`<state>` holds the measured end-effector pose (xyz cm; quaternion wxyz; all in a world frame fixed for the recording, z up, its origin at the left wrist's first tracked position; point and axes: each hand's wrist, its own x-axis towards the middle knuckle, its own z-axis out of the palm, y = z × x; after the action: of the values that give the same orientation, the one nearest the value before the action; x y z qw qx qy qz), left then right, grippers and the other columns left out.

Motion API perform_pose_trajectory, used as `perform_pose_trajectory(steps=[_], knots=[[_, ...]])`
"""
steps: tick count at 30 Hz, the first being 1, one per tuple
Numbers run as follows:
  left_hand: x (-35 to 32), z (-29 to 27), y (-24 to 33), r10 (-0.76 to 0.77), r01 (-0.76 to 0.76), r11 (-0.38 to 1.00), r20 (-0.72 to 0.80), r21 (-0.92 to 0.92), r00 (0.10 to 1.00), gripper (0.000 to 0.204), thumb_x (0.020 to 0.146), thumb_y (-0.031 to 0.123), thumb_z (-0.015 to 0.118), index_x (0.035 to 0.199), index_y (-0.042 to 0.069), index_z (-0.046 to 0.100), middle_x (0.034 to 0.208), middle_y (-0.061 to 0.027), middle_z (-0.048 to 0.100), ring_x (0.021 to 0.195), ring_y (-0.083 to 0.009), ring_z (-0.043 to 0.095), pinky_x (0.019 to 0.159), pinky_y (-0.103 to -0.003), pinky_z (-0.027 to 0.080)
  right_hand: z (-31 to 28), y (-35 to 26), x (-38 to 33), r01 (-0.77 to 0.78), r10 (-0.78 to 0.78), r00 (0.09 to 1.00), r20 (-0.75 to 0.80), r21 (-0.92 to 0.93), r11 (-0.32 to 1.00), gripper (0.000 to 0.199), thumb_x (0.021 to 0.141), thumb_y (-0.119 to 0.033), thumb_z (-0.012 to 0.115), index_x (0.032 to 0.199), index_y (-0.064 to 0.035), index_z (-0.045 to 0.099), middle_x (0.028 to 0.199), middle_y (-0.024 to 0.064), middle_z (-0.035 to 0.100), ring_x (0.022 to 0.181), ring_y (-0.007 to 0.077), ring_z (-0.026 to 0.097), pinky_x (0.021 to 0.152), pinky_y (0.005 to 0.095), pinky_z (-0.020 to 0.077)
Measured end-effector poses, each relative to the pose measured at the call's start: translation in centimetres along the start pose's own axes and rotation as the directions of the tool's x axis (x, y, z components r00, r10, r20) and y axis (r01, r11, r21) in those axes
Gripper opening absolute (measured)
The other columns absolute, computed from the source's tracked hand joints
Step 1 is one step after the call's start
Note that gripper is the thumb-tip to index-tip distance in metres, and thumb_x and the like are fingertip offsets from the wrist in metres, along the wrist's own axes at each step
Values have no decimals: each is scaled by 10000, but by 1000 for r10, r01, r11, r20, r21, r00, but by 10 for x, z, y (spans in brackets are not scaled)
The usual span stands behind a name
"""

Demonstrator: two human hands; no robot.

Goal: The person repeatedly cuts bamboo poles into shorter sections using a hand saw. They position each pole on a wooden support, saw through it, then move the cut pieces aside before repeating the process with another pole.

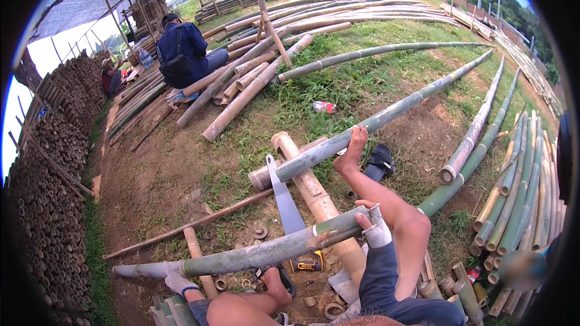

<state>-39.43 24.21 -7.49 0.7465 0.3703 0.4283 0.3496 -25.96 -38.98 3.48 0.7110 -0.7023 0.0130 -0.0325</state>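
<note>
Cut green bamboo piece (pixel 248 256) at near centre, spanning left to right, both hands on it.
Right hand (pixel 376 227), partly gloved, curled round the piece's right end, thumb and fingers closed on it; left hand (pixel 179 282), gloved, touching the piece near its left end, can't tell how far closed. Saw (pixel 284 201) just beyond: blade pointing far, yellow-and-black handle (pixel 308 262) on the near side, piece crossing between in view. Bare right foot (pixel 353 148) on a long pole (pixel 402 108), which crosses a thick tan log (pixel 313 188).
</note>
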Motion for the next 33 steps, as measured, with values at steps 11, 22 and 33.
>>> perform_pose_trajectory(steps=[11,22,33], knots=[[-45,34,-31,-181,252,935,277,-248,944,537,1035,610,695,1277,134,644,1153,-124,697,998,-327,703,948,-500,603,-41,59,8,-95,93,995,34,71,993,492,1150,-333,668,1569,-101,553,1315,164,690,1107,241,658,983,417,567],[-105,64,-47,-124,162,776,105,-610,987,321,1000,378,848,1187,159,706,1025,-56,712,963,-257,694,950,-475,612,-90,78,129,-194,187,981,60,421,886,500,1104,-316,689,1524,-56,613,1306,160,702,1150,303,662,998,430,557],[-177,35,59,181,-72,762,103,-644,978,312,1016,375,828,1198,164,688,1110,-42,717,1042,-232,695,965,-473,617,-5,45,153,-285,270,957,105,512,810,685,1023,-510,794,1479,-18,658,1317,182,734,1169,359,687,1031,485,569]])
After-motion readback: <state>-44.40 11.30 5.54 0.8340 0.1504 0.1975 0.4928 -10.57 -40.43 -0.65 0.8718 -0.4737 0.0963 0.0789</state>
